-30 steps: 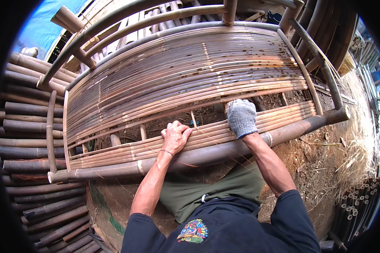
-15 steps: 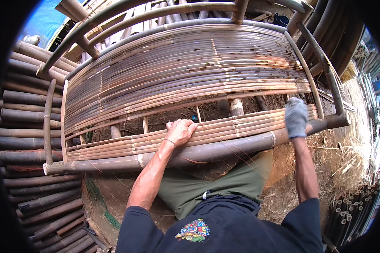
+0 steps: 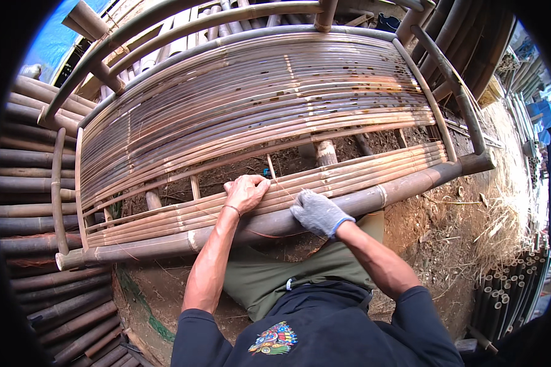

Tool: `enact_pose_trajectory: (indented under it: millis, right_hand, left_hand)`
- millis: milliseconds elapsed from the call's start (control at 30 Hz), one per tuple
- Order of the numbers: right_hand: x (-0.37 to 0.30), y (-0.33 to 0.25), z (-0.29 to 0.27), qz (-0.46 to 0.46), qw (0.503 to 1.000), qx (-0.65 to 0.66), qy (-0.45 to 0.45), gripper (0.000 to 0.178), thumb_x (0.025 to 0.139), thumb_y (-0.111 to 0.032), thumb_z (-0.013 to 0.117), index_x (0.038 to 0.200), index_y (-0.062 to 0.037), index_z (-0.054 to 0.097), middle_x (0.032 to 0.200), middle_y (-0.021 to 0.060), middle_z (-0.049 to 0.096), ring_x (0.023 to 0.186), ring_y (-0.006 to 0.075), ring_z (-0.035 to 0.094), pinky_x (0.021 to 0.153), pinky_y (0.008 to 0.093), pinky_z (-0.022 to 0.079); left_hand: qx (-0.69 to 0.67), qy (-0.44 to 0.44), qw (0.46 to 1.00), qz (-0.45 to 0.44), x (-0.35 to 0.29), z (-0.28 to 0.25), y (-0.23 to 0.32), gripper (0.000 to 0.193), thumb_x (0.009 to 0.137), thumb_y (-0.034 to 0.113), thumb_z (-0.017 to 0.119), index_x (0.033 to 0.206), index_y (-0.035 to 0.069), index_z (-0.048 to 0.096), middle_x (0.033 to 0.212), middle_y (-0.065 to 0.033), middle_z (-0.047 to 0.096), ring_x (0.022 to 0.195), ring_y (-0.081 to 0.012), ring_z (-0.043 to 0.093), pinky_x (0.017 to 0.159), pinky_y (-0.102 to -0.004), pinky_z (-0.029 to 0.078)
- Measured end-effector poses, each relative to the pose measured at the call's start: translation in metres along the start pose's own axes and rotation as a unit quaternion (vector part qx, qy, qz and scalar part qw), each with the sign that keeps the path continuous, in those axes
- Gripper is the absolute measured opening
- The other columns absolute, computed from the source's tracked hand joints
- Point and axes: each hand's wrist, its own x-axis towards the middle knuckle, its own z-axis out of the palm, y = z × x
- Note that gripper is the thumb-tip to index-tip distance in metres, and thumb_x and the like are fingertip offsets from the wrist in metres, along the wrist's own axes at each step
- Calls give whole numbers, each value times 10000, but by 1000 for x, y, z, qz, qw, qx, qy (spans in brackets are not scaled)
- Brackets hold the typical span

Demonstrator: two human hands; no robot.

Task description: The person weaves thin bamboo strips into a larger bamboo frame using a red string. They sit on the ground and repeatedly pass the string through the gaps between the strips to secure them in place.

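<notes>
In front of me stands a bamboo bench (image 3: 288, 225) with a seat of long, thin bamboo slats (image 3: 373, 168). My bare left hand (image 3: 246, 193) is closed over the far edge of the near band of slats, its fingers curled and partly hidden. My right hand (image 3: 319, 212), in a grey knitted glove, is beside it over the thick front pole, fingers pinched together. A thin cord (image 3: 280, 185) runs between the hands, its end at the glove hard to make out. Loose reddish cord also lies along the front pole.
An open gap with cross supports (image 3: 326, 153) separates the near slats from the far ones (image 3: 239, 92). Stacked bamboo poles (image 3: 37, 183) lie at the left. Thin bamboo tubes (image 3: 508, 287) and straw (image 3: 502, 214) are at the right.
My right hand has come left from the bench's right end to beside my left hand. My left hand stays on the slats. The whole view has shifted slightly.
</notes>
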Motion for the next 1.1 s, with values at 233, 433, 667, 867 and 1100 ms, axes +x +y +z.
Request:
enact_pose_trajectory:
  millis: [233,433,667,867,1100]
  right_hand:
    - [-3,12,-95,-72,949,238,193,244,969,-242,568,846,-54,663,857,99,659,924,307,621,851,412,490]
    - [21,30,-153,26,889,347,298,282,960,-263,580,915,6,650,738,97,645,679,190,631,603,319,527]
    - [-5,-7,-103,-113,975,-135,-135,173,914,-154,522,978,-25,618,702,142,653,587,318,656,531,441,547]
    - [-37,-38,-57,-95,989,83,83,154,882,-155,527,975,-35,550,779,130,601,758,351,610,652,459,473]
    - [-81,-9,-29,-40,992,110,35,84,863,-105,530,938,-70,518,785,127,576,755,355,592,659,459,458]
  left_hand:
    - [31,6,999,10,-4,1,3,415,909,475,495,991,177,772,902,-124,741,932,-319,683,947,-460,375]
    - [-2,-4,1000,10,-6,4,3,411,929,450,485,976,144,755,872,-114,736,892,-295,662,987,-458,303]
    - [-8,66,997,44,-10,11,0,340,933,390,506,870,178,764,808,-102,724,900,-313,653,988,-516,299]
    - [-20,93,994,55,-10,14,-2,332,930,384,525,880,174,776,841,-88,729,885,-281,630,970,-484,314]
    - [-7,106,992,65,-14,12,-1,277,907,369,578,940,172,769,922,-40,739,942,-243,622,982,-455,330]
